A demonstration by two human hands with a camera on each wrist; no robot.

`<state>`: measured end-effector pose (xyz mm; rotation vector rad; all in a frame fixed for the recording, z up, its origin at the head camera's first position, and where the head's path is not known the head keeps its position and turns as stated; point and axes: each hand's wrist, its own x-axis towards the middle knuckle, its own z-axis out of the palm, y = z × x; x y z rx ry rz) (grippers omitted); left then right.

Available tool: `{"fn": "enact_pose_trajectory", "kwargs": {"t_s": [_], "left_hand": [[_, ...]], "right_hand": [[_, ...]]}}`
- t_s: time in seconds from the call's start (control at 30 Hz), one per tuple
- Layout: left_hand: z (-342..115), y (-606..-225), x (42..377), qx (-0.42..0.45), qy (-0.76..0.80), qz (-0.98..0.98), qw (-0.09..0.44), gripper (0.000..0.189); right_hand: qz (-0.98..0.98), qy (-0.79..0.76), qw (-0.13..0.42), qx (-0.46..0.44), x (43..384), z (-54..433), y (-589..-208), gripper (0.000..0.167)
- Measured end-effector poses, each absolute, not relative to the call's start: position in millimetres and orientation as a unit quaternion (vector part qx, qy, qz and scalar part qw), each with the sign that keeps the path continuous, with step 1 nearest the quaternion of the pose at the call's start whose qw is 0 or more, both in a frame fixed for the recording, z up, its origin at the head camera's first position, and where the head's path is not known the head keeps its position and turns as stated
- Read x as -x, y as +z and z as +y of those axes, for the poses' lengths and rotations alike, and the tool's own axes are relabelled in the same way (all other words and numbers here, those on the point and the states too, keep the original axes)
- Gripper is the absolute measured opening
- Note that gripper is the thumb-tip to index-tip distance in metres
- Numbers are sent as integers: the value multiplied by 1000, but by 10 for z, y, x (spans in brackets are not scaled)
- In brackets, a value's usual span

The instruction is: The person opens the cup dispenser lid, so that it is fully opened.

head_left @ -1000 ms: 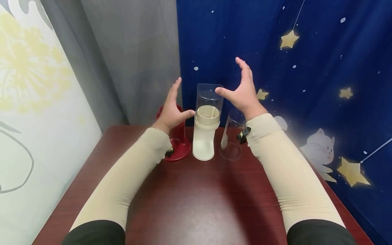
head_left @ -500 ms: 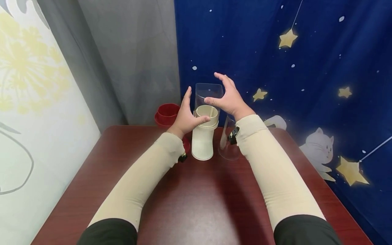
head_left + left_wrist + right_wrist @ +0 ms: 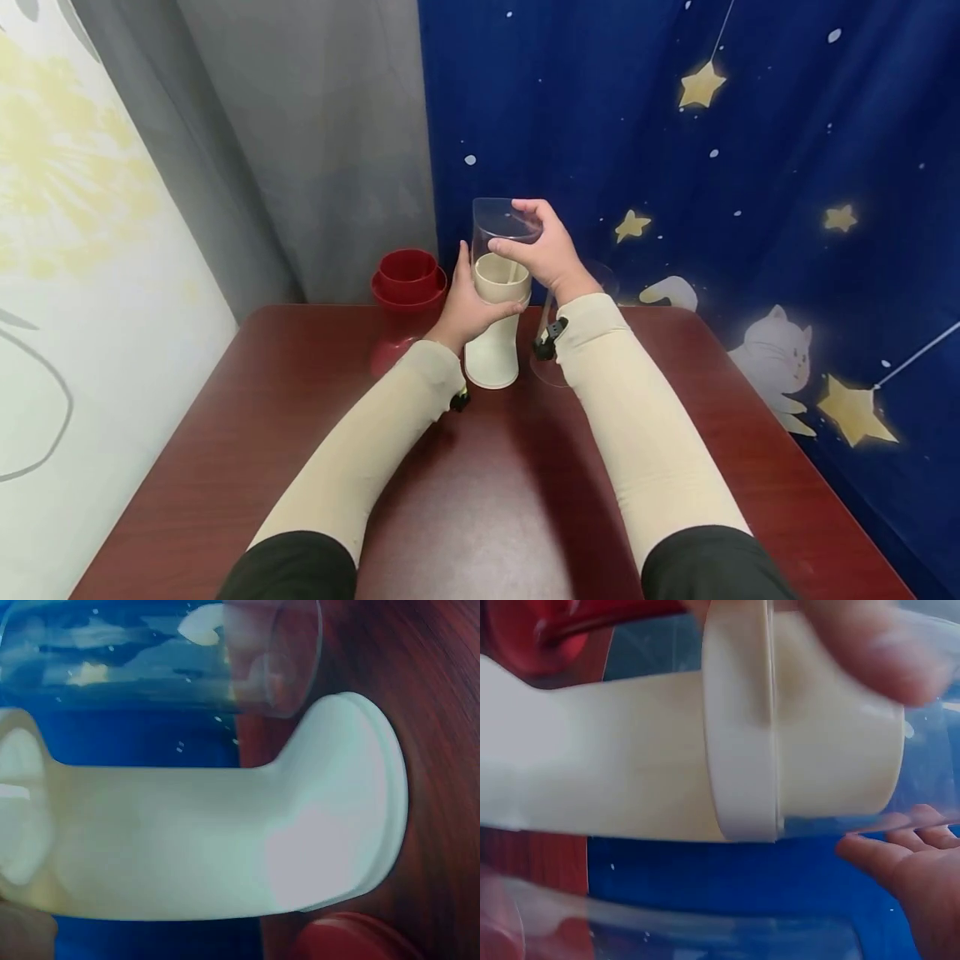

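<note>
A cream boot-shaped stand (image 3: 491,354) with a flared foot stands upright on the table, its ringed collar (image 3: 742,727) at the top. Set on the collar is a clear plastic tube (image 3: 487,221) with a slanted opening. My left hand (image 3: 472,308) is at the collar's left side, fingers pointing up and thumb extended towards the front. Whether it grips is hard to tell. My right hand (image 3: 551,254) spreads around the clear tube, thumb (image 3: 885,656) in front and fingers on the far right side. Contact there is unclear.
To the left stands a red holder (image 3: 408,287) with a stepped rim. A second clear tube (image 3: 551,358) stands at right, partly behind my right wrist. The dark red table (image 3: 262,408) ends at grey (image 3: 352,150) and blue curtains (image 3: 645,125).
Both hands have moved inward to the cream stand, the left rightwards and lower, the right leftwards and lower. The red holder shows more now. The stand has stayed in place.
</note>
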<state>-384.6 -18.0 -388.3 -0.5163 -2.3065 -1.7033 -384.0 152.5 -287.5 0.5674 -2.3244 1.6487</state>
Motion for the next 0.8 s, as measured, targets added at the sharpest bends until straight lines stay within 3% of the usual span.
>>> {"fn": "enact_pose_trajectory", "kwargs": {"t_s": [0.27, 0.5, 0.8], "left_hand": [[-270, -4039, 3955, 177, -565, -795, 135, 155], [-246, -4029, 3962, 182, -554, -801, 136, 152], [-219, -4053, 3995, 178, -560, -798, 135, 151]], "right_hand": [[-748, 617, 145, -195, 3884, 1377, -3014, 74], [-712, 647, 177, -207, 3918, 1350, -3110, 82], [-717, 639, 201, -191, 3954, 1355, -3063, 73]]}}
